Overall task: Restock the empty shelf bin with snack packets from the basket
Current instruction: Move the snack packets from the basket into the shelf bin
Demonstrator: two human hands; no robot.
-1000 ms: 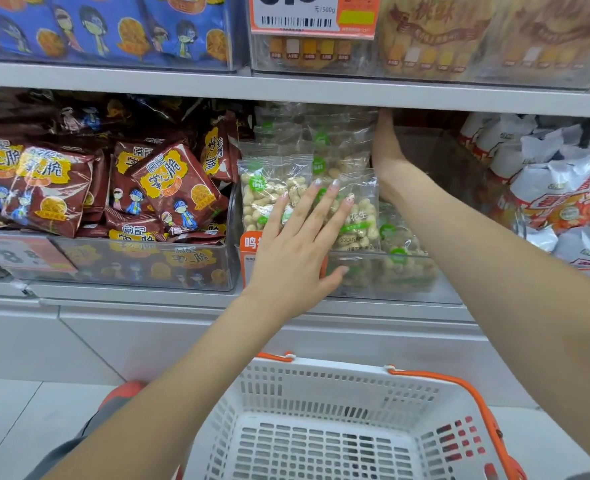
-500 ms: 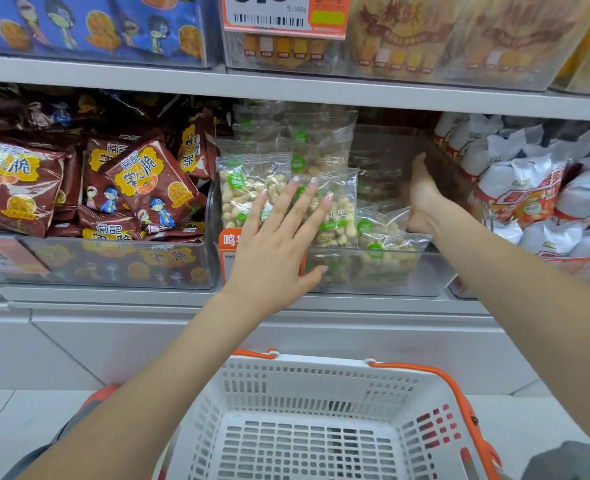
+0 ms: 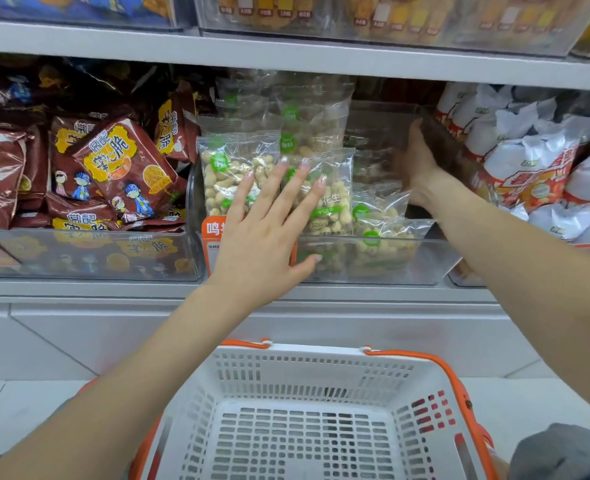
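Observation:
A clear plastic shelf bin [image 3: 425,261] in the middle of the shelf holds several clear packets of peanuts [image 3: 227,174] with green labels, standing in rows on its left side. My left hand [image 3: 269,230] lies flat with straight fingers against the front packets. My right hand [image 3: 415,164] reaches deep into the bin's right side, next to its right wall; its fingers are hidden from view. The white basket [image 3: 307,368] with orange handles sits below the shelf, and I see no packets inside it.
A bin of dark red snack bags [image 3: 120,168] stands to the left. White and red bags [image 3: 536,168] fill the bin on the right. A shelf board [image 3: 286,57] runs close above the bins. Grey floor tiles surround the basket.
My right hand dropped from the top back of the bin to its right side. My left hand stays pressed on the front packets. The view has shifted slightly.

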